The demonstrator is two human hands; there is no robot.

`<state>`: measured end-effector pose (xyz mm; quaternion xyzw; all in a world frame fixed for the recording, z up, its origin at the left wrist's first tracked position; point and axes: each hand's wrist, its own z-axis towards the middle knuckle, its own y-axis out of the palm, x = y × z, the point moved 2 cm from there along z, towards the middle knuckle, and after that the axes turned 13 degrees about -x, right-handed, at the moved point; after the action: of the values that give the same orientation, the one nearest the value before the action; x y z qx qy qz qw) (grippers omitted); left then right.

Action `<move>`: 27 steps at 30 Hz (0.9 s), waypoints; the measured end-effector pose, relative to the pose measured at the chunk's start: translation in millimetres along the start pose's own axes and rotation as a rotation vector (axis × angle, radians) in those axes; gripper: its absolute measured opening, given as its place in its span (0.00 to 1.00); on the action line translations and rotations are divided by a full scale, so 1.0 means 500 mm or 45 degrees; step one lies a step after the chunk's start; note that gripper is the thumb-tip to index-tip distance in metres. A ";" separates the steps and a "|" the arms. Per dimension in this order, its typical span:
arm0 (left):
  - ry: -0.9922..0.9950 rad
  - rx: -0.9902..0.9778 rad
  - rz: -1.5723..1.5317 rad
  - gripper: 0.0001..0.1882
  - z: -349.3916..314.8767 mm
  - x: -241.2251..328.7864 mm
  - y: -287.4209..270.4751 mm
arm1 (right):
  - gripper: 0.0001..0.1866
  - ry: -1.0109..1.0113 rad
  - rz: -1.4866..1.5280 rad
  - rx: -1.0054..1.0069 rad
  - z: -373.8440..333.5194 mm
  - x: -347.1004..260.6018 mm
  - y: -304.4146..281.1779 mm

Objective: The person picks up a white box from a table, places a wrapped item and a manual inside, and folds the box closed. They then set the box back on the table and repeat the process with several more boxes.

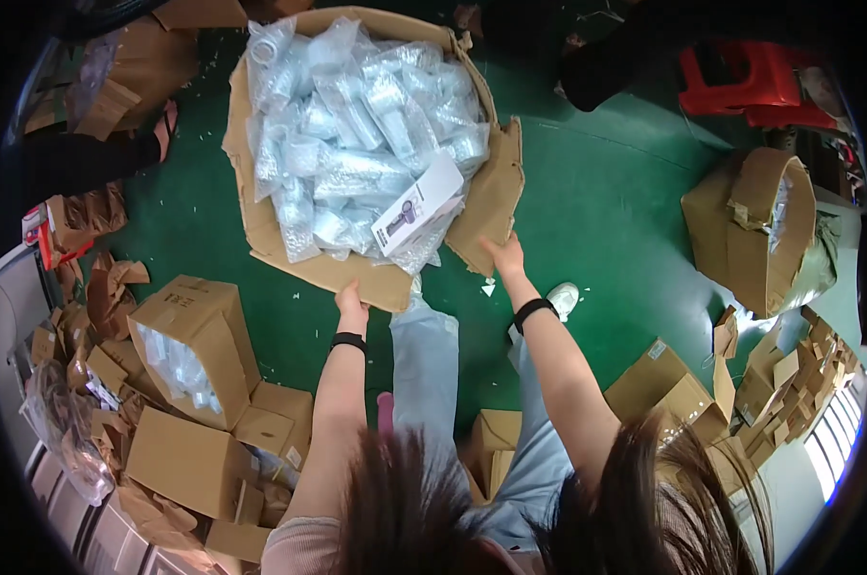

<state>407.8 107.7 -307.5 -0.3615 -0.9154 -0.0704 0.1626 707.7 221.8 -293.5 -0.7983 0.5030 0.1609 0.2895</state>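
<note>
In front of me stands a large open cardboard box heaped with bubble-wrapped items. On top of the heap, toward the near right, lies a slanted white product box with a picture on its face. My left hand grips the near flap of the big box, its thumb on top. My right hand is closed on the lower corner of the right flap, which hangs outward. Fingers under both flaps are hidden. A black band circles each wrist.
Cardboard boxes and torn cardboard crowd the left side. A box of bubble-wrapped items leans there. At the right are a tall carton, a red stool and more boxes. Other people's legs show at the far left and far right.
</note>
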 end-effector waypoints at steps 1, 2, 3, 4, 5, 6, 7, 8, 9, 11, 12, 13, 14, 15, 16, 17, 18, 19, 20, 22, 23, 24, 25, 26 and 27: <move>0.114 0.032 -0.028 0.16 0.010 -0.001 0.006 | 0.34 0.011 -0.005 -0.012 0.010 0.012 0.000; 0.229 0.062 -0.053 0.14 0.016 -0.003 0.011 | 0.30 -0.006 0.049 0.004 0.017 0.025 -0.004; 0.217 0.073 -0.054 0.14 0.018 -0.013 0.013 | 0.25 -0.021 0.100 0.024 0.020 0.042 -0.013; 0.226 0.098 -0.019 0.13 0.020 -0.014 0.015 | 0.20 -0.036 0.155 0.048 0.022 0.054 -0.022; 0.237 0.119 0.017 0.13 0.019 -0.015 0.017 | 0.20 -0.026 0.153 0.048 0.024 0.065 -0.030; 0.255 0.138 0.057 0.12 0.018 -0.013 0.016 | 0.18 -0.046 0.045 0.054 0.024 0.060 -0.034; 0.251 0.139 0.063 0.12 0.015 -0.021 0.013 | 0.15 -0.064 -0.066 0.061 0.023 0.059 -0.040; 0.286 0.170 0.017 0.13 0.008 -0.030 0.008 | 0.14 -0.082 -0.175 0.068 0.018 0.059 -0.046; 0.334 0.189 -0.028 0.14 0.006 -0.025 0.008 | 0.14 -0.086 -0.163 0.079 0.018 0.057 -0.049; 0.351 0.191 0.004 0.14 0.006 -0.023 0.005 | 0.13 -0.202 -0.204 0.037 0.019 0.057 -0.059; 0.365 0.206 0.029 0.15 0.005 -0.020 0.007 | 0.13 -0.208 -0.190 0.051 0.025 0.061 -0.063; 0.365 0.182 0.036 0.15 0.007 -0.026 0.025 | 0.13 -0.255 -0.195 0.056 0.033 0.071 -0.076; 0.330 0.171 0.053 0.17 0.008 -0.030 0.044 | 0.12 -0.302 -0.200 0.062 0.041 0.083 -0.096; 0.299 0.183 0.073 0.19 0.002 -0.033 0.048 | 0.12 -0.300 -0.189 0.064 0.044 0.086 -0.110; 0.268 0.201 0.097 0.21 -0.007 -0.041 0.054 | 0.11 -0.326 -0.214 0.047 0.047 0.079 -0.129; 0.273 0.205 0.112 0.21 -0.015 -0.054 0.064 | 0.11 -0.352 -0.238 0.032 0.050 0.070 -0.150; 0.279 0.169 0.081 0.20 -0.021 -0.077 0.079 | 0.10 -0.377 -0.270 0.026 0.055 0.074 -0.175; 0.285 0.132 0.053 0.20 -0.027 -0.100 0.095 | 0.10 -0.372 -0.261 0.035 0.058 0.079 -0.200; 0.290 0.093 0.027 0.19 -0.034 -0.121 0.112 | 0.10 -0.413 -0.302 0.054 0.060 0.080 -0.224; 0.235 0.145 -0.026 0.20 -0.051 -0.211 0.143 | 0.09 -0.494 -0.387 0.099 0.067 0.102 -0.273; 0.249 0.148 -0.048 0.20 -0.054 -0.248 0.157 | 0.09 -0.490 -0.375 0.118 0.068 0.110 -0.296; 0.258 0.162 -0.059 0.19 -0.061 -0.265 0.156 | 0.09 -0.484 -0.390 0.099 0.060 0.112 -0.299; 0.206 0.168 -0.071 0.19 -0.071 -0.281 0.165 | 0.09 -0.461 -0.413 0.093 0.056 0.115 -0.305; 0.149 0.170 -0.078 0.19 -0.081 -0.286 0.177 | 0.09 -0.431 -0.436 0.092 0.056 0.116 -0.310; 0.146 0.112 -0.050 0.18 -0.076 -0.265 0.166 | 0.09 -0.433 -0.403 0.115 0.056 0.087 -0.316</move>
<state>564.7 74.4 -317.2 -0.3314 -0.9137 -0.0539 0.2289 869.2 260.0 -291.7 -0.8149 0.3222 0.2232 0.4271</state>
